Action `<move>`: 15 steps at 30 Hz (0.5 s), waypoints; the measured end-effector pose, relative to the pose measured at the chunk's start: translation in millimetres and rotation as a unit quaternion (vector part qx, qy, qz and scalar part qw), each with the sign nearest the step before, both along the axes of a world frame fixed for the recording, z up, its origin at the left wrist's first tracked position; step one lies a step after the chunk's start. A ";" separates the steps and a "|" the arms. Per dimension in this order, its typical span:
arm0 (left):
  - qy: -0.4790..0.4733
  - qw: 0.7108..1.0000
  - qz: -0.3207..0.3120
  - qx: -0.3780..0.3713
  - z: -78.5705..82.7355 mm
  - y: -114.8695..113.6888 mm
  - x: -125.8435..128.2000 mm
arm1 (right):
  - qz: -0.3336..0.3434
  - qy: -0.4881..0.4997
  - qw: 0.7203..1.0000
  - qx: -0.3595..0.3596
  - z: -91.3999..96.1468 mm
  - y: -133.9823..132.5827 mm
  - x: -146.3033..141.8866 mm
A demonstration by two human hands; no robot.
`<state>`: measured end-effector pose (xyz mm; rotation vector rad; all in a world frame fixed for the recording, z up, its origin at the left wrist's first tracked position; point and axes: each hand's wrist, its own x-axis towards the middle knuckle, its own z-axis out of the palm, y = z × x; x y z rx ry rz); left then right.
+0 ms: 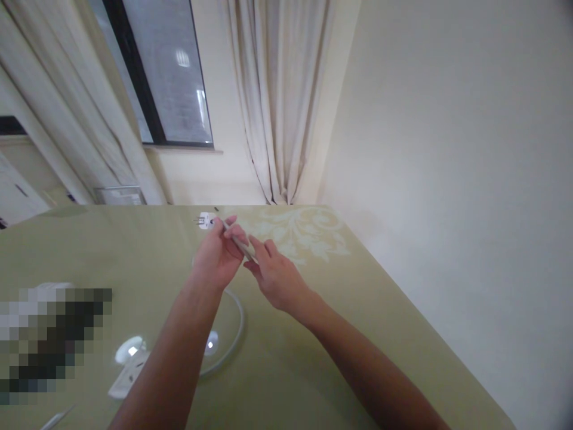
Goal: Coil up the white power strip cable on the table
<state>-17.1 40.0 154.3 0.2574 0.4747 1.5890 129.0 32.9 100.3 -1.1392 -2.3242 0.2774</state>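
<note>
My left hand (220, 255) is closed, palm up, around a pale grey-white cable (242, 246) above the far part of the table. Beside its fingertips is a white plug (206, 220), its metal prongs pointing left. My right hand (280, 276) is closed on the same cable a little to the right, thumb and fingers pinching it. Below my hands a white cord (242, 322) curves in a loop on the table. Whether it joins the held cable is hidden by my left hand and forearm.
On the green table (295, 364), a white socket piece (128, 377) lies partly behind my left forearm. Near it are a shiny white round item (129, 349) and a thin pointed tool (57, 418). A blurred-out object (54, 340) sits left. A wall (447, 179) borders the right edge.
</note>
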 end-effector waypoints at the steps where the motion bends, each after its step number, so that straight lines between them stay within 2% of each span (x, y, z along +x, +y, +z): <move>1: -0.015 0.999 -0.028 0.018 0.0 -2.0 -3.1 | 0.015 0.006 1.000 0.007 -1.1 1.3 -0.1; 4: -0.040 0.992 -0.094 0.080 3.7 -9.6 -23.2 | 0.102 0.007 0.994 0.034 -6.9 7.0 -3.0; 6: -0.028 0.988 -0.107 0.106 7.4 -13.3 -34.2 | 0.120 -0.008 0.991 0.051 -10.0 9.5 -6.5; 9: 0.027 0.991 -0.084 0.102 10.3 -14.3 -27.6 | 0.059 -0.048 0.995 0.068 -7.6 9.1 -9.1; 13: 0.137 0.990 -0.012 0.039 7.9 -12.1 14.8 | -0.048 -0.087 0.994 0.053 7.9 5.1 -1.1; 15: 0.164 0.986 0.005 0.029 7.7 -13.3 30.8 | -0.059 -0.098 0.993 0.043 14.2 4.6 4.9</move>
